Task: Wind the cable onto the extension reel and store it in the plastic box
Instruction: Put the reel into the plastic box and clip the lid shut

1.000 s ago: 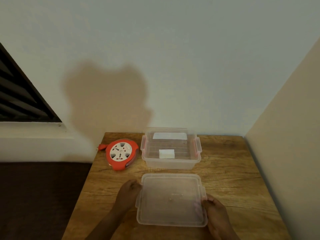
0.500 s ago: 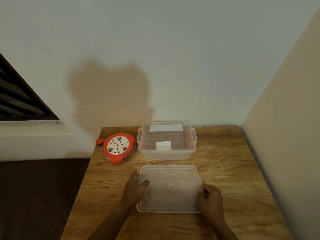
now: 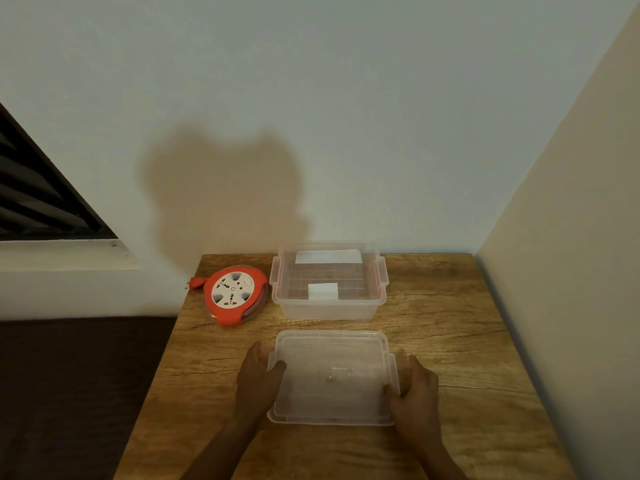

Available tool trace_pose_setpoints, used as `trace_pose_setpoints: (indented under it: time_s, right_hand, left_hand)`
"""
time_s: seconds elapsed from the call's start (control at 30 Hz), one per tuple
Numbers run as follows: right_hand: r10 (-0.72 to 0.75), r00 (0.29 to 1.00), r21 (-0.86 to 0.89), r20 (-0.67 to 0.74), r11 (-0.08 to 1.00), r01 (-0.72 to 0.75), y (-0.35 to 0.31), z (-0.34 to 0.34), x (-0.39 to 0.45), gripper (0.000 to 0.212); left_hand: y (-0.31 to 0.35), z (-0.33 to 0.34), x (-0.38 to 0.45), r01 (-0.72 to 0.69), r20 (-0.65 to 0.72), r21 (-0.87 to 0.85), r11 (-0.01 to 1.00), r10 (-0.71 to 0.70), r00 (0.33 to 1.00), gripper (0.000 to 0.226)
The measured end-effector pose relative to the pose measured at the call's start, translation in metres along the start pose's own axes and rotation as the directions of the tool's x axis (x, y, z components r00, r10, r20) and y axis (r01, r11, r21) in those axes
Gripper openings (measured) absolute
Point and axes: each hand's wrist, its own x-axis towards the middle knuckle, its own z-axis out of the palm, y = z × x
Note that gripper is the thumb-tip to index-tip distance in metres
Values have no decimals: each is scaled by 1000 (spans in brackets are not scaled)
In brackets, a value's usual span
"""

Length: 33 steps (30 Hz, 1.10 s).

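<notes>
An orange extension reel (image 3: 235,295) with a white socket face lies flat at the table's back left, its orange plug (image 3: 194,283) sticking out to the left. Beside it on the right stands the clear plastic box (image 3: 329,308), uncovered, with white labels showing through its walls. In front of the box lies its clear lid (image 3: 332,377) on the table. My left hand (image 3: 258,377) grips the lid's left edge, thumb on top. My right hand (image 3: 414,388) grips the lid's right edge.
The wooden table (image 3: 450,341) sits in a corner, a white wall behind and a beige wall (image 3: 571,271) along its right side. A dark surface (image 3: 79,393) lies lower to the left. A dark slatted window (image 3: 34,195) is at far left.
The camera has tilted up slightly, so everything sits lower and smaller in view. Both hands still hold the lid's sides, now resting flat in front of the box.
</notes>
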Motion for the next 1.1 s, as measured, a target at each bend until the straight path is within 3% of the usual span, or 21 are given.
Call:
trace_pose_setpoints:
  time_s: [0.17,0.3,0.43,0.53,0.63,0.8,0.97,1.1]
  right_hand:
    - [-157,986,-90,51,983,161,-21,6,-6,75]
    - [-299,942,25,154,954,299,-62,30,-8,65]
    - [-364,880,172,305,930,325,-121,70,-12,56]
    - [-354,827,265,437,929,258,-159,109,-14,52]
    - [-257,810,315,528,944,95,-189,145,-12,55]
    - [-130,905,441,406,895,-70,-223,190,-1,40]
    - [-56,935,495,351,858,-134,-235,211,13,61]
    - [-33,919,482,394,858,-176,-226,217,26,70]
  left_hand:
    - [-1,-19,8,-11,-96,-56,998,6,995,70]
    - [8,-56,27,-68,-190,-75,995,52,980,68]
    - [24,-106,63,-174,-240,-59,983,155,958,64]
    - [34,-133,86,-258,-226,17,966,255,940,57]
    - [34,-140,110,-343,-150,119,932,358,922,51]
    - [30,-134,151,-511,81,291,808,512,855,56]
    - [38,-131,197,-497,172,496,712,480,860,68]
    - [40,-144,226,-455,270,650,608,375,887,68]
